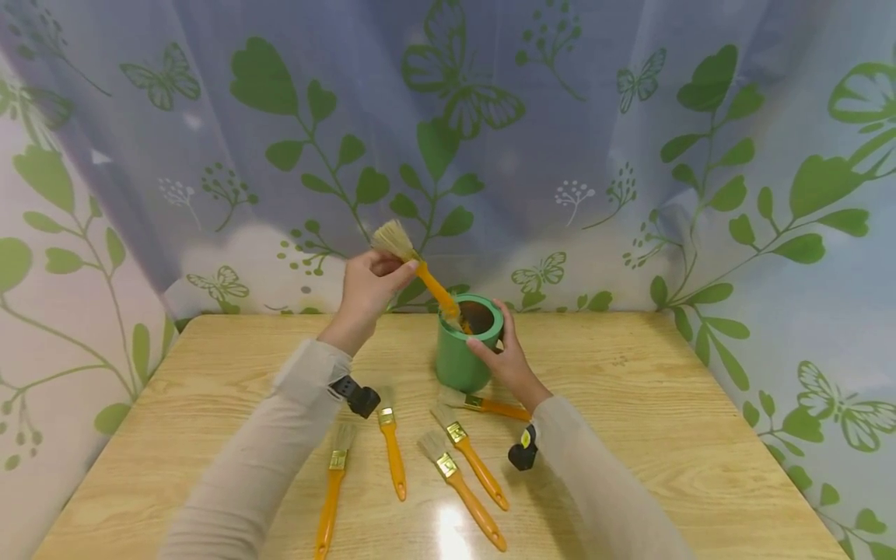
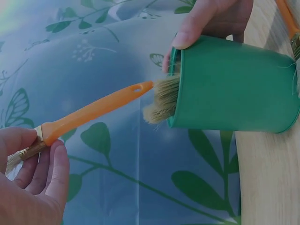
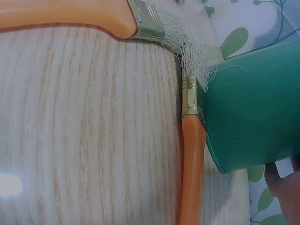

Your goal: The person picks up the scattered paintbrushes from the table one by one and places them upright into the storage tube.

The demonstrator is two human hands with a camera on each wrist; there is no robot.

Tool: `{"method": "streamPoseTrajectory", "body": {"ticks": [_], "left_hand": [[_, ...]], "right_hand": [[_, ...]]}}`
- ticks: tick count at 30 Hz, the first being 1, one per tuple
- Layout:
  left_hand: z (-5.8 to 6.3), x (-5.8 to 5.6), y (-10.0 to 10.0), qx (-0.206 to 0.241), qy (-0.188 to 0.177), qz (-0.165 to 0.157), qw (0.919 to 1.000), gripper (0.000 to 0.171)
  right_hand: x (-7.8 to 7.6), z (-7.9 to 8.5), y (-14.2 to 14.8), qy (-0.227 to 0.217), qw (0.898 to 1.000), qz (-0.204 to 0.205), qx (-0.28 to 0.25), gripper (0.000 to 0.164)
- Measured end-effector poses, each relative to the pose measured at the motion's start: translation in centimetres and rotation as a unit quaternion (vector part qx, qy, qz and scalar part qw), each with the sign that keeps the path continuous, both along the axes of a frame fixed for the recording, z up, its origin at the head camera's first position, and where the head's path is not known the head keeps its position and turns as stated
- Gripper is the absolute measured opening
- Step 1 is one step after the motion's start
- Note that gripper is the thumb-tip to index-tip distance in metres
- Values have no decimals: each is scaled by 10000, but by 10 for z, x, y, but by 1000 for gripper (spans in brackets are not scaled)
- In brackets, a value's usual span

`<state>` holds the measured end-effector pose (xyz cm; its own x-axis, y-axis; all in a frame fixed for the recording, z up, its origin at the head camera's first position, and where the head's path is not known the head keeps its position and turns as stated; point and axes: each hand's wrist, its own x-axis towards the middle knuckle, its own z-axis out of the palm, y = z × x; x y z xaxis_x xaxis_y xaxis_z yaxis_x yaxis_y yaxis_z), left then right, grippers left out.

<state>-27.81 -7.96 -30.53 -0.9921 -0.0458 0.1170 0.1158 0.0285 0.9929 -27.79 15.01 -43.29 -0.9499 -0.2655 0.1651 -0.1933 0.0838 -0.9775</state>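
Observation:
In the head view my left hand [image 1: 371, 292] pinches a paintbrush [image 1: 437, 288] by its metal band, bristles up and orange handle slanting down to the mouth of a green cup [image 1: 458, 358]. From the left wrist view, the handle tip comes right up to brush bristles [image 2: 164, 98] that poke out of the cup's mouth. My right hand [image 1: 507, 358] grips the cup by its right side, thumb at the front of the rim and fingers behind. The right wrist view shows the cup [image 3: 258, 108] with part of that hand [image 3: 286, 192] at its edge.
Several paintbrushes lie on the wooden table [image 1: 231, 404] in front of the cup, one brush [image 1: 497, 408] crosswise close to its base. Another brush [image 1: 331, 498] lies under the left forearm. A patterned curtain [image 1: 595, 155] hangs behind the table.

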Motion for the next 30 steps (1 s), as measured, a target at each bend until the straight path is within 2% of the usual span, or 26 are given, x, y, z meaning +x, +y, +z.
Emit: {"method": "streamPoseTrajectory", "body": {"ticks": [10,18,24,30], "left_hand": [[-15,-4,18,-500,-95,74,9987,26],[-31,-8,28,-1028,-56,-98,9946,28],[-40,-8,35,-1270,41,-102,9918,24],[-44,-10,38,-1429,370,-182,9889,21]], "right_hand": [[-3,-2,1,-29,10000,3,-36,81],[-6,-8,1,90,9999,13,-61,81],[-2,-2,-1,12,10000,-15,66,81],[-2,-2,0,57,10000,-31,75,81]]}}
